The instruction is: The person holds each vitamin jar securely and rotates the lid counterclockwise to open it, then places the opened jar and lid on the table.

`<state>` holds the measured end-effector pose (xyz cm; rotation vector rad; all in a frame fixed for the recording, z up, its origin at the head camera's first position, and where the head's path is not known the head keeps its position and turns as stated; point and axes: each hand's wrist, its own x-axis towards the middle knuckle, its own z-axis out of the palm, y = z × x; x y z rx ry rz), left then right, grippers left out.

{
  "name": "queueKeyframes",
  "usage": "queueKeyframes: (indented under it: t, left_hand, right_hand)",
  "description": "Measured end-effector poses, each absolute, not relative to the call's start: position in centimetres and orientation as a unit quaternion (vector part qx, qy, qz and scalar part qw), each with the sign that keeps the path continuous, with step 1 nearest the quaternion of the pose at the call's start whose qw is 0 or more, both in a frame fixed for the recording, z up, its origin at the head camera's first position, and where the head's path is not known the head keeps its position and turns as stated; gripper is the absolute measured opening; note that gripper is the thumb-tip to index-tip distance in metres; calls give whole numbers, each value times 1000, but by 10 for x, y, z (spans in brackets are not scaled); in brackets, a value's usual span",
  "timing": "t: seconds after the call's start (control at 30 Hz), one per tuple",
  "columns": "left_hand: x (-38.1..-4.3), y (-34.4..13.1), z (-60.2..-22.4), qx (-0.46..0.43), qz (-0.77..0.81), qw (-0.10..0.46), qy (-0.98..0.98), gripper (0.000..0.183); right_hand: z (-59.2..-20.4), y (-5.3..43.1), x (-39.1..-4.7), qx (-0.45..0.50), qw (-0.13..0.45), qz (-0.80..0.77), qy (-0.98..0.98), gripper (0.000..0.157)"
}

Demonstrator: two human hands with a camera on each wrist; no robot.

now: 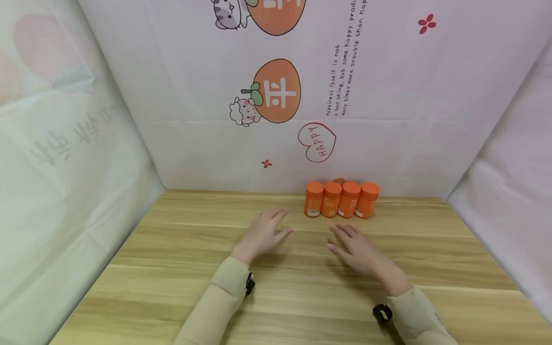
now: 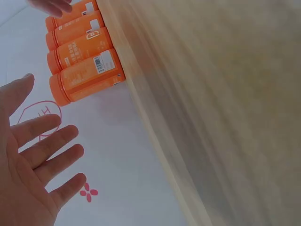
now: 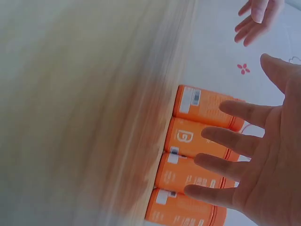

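Observation:
Several orange bottles with orange lids stand upright in a tight row at the back of the table. The leftmost bottle and the rightmost bottle mark the row's ends. My left hand hovers to the left of the row, fingers spread and empty. Just in front of the row is my right hand, its fingers extended and holding nothing. In the left wrist view, white labels with a barcode show on the nearest bottle. The right wrist view has the fingers in front of the bottles; contact does not show.
The wooden table meets a white printed cloth wall right behind the bottles. Cloth sides rise at the left and right. A small orange shape peeks above the lids; its kind is unclear.

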<state>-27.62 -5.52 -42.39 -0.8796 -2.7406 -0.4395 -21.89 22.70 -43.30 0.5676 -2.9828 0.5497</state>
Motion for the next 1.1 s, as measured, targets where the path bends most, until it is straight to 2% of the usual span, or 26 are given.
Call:
queueKeyframes:
  t: [0.77, 1.1]
  left_hand:
    - [-311, -23, -427, -278, -154, 75, -945, 59]
    - [-322, -8, -429, -269, -168, 59, -947, 58]
  right_hand:
    - [-435, 271, -210, 164, 42, 190, -967, 54]
    - [-430, 290, -201, 146, 41, 188, -970, 55]
